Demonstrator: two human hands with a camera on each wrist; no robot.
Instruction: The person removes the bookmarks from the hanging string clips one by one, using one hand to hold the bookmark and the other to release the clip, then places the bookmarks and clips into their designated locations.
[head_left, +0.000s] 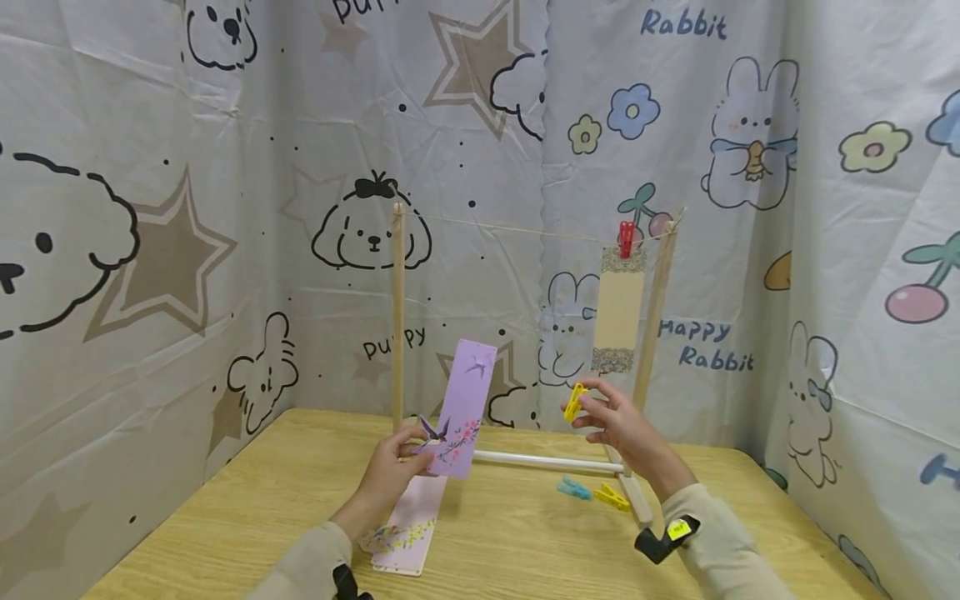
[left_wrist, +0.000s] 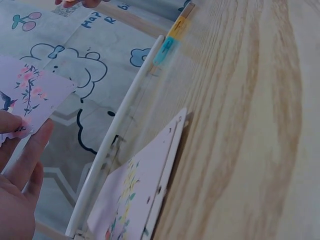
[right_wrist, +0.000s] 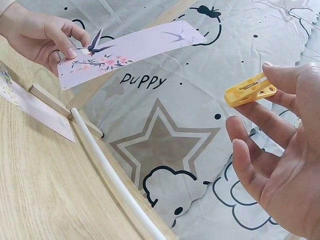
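One purple, blossom-printed rectangular card (head_left: 468,396) is leaning above the wood-grain counter (head_left: 525,537), near its back edge, pinched by the left hand (head_left: 393,467); right hand (head_left: 621,425) fingers are grasping a yellow plastic clothespin (head_left: 575,403).

A person's two arms are slanting inward from the lower edge of the head view, the left sleeve (head_left: 303,560) and the right sleeve (head_left: 723,533) both showing pale beige and ending near the wrists. The left hand (head_left: 392,465) is pinching, its thumb pressing on the near side and its fingers supporting from behind. The right hand (head_left: 618,421) is hovering a little higher in view, well apart from the left, its palm facing inward. Its thumb and upper fingers are pinching near their tips, while the lower fingers are curving loosely, spreading slightly apart.
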